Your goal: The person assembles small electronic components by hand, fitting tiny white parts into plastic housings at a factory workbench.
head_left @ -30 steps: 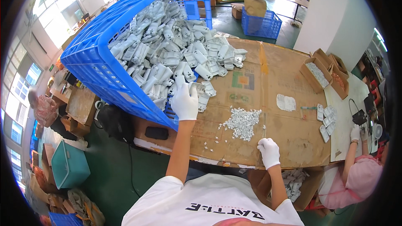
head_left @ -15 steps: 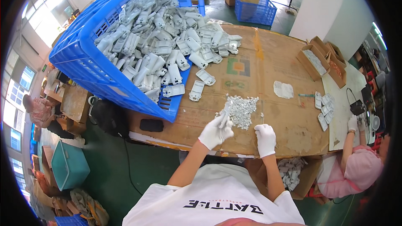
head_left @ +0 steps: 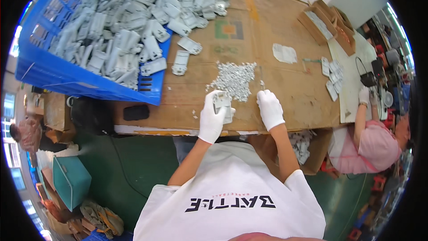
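The head camera is the left unit of a side-by-side fisheye pair worn on the person's head. It faces steeply downward over the cardboard-covered counter (head_left: pixel 298 100). The white T-shirt (head_left: pixel 249 180) fills the lower centre at close range; the left hand (head_left: pixel 211 118) and right hand (head_left: pixel 270 110) sit farther off, near mid-frame. The wide field reaches the blue plastic crate (head_left: pixel 89 88) at upper left and a co-worker (head_left: pixel 370 147) at right. Straight edges bow toward the dark rim.
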Tool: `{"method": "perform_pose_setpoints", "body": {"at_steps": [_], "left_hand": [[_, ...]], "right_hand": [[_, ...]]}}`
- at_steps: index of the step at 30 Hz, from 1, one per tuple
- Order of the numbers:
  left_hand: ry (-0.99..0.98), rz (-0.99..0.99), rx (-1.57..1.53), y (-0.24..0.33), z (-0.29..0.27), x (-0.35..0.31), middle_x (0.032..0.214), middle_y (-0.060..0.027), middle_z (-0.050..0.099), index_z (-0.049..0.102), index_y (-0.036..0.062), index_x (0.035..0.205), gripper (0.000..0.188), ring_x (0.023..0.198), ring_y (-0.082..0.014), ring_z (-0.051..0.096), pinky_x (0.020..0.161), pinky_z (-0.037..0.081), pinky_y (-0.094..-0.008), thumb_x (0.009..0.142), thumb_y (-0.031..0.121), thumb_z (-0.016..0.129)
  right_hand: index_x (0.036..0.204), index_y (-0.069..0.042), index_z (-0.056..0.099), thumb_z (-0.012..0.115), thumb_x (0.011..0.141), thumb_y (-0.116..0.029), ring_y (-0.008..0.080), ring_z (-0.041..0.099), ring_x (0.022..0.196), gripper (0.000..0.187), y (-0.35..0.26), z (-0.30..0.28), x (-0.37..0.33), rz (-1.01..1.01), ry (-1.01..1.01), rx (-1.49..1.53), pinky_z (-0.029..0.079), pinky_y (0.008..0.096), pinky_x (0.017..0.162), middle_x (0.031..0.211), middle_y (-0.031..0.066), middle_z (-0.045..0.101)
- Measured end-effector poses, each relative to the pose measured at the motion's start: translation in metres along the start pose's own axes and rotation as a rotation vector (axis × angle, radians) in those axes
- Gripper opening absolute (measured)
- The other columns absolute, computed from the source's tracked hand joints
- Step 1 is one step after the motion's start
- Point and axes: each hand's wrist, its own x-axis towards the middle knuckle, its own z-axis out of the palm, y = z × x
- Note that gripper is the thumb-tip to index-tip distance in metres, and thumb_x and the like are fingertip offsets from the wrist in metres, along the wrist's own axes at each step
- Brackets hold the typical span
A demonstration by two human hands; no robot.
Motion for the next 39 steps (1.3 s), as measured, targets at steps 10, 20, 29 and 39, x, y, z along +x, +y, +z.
{"method": "perform_pose_setpoints", "body": {"at_steps": [10, 20, 29, 39], "left_hand": [[0.009, 0.213, 0.469, -0.005, 0.033, -0.008, 0.107, -0.023, 0.067, 0.048, 0.0052, 0.128, 0.042, 0.101, -0.0413, 0.065, 0.083, 0.053, -0.0448, 0.088, 0.001, 0.057], [0.09, 0.314, 0.572, -0.003, 0.023, -0.007, 0.094, -0.0179, 0.069, 0.055, 0.0052, 0.119, 0.031, 0.086, -0.0317, 0.069, 0.075, 0.054, -0.0394, 0.088, 0.005, 0.063], [0.059, 0.354, 0.59, 0.0, 0.017, -0.006, 0.092, -0.0173, 0.071, 0.061, 0.0086, 0.114, 0.027, 0.087, -0.0337, 0.071, 0.072, 0.056, -0.0411, 0.087, 0.008, 0.066], [0.223, 0.404, 0.361, -0.007, 0.035, -0.012, 0.103, -0.016, 0.07, 0.056, 0.0026, 0.122, 0.037, 0.094, -0.0252, 0.072, 0.081, 0.056, -0.0351, 0.086, -0.001, 0.065]], "right_hand": [[0.09, -0.004, 0.071, 0.075, 0.074, 0.002, 0.0246, 0.063, 0.082, 0.018, -0.064, -0.033, -0.009, -0.15, 0.362, 0.69, 0.051, 0.0322, 0.072, 0.089, 0.0102, 0.061], [0.097, -0.007, 0.068, 0.078, 0.073, -0.002, 0.0192, 0.059, 0.078, 0.027, -0.074, -0.019, 0.0, 0.156, 0.276, 0.912, 0.05, 0.0312, 0.069, 0.092, 0.0074, 0.056], [0.122, -0.004, 0.064, 0.07, 0.085, -0.003, 0.0252, 0.066, 0.085, 0.037, -0.079, -0.006, -0.014, 0.04, 0.402, 0.531, 0.054, 0.0351, 0.075, 0.102, 0.0118, 0.064], [0.107, -0.001, 0.063, 0.06, 0.089, -0.002, 0.0325, 0.064, 0.089, 0.018, -0.082, -0.012, -0.018, 0.17, 0.248, 0.707, 0.05, 0.0406, 0.08, 0.097, 0.0154, 0.064]]}}
